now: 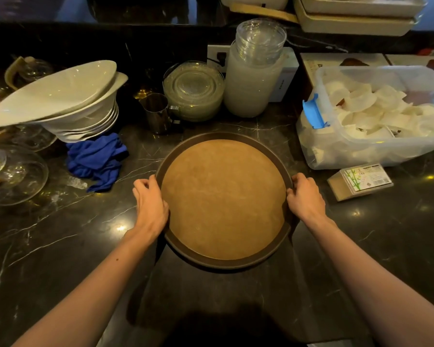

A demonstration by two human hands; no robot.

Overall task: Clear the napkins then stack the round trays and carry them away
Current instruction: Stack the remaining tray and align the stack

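I see the round tray [223, 199] sitting mid-countertop [60, 246] near the front edge, squarely between both hands. Left hand [149, 199] and right hand [305, 195] clenched on opposite rims, equally near; straight lift looks next.

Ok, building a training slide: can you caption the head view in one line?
Both hands, left and right, grip the round brown tray by its rim on the dark marble counter.

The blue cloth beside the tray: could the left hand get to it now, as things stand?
Probably yes. The blue cloth lies just beyond the left hand with only bare counter between them, but the hand grips the round tray rim and must let go first.
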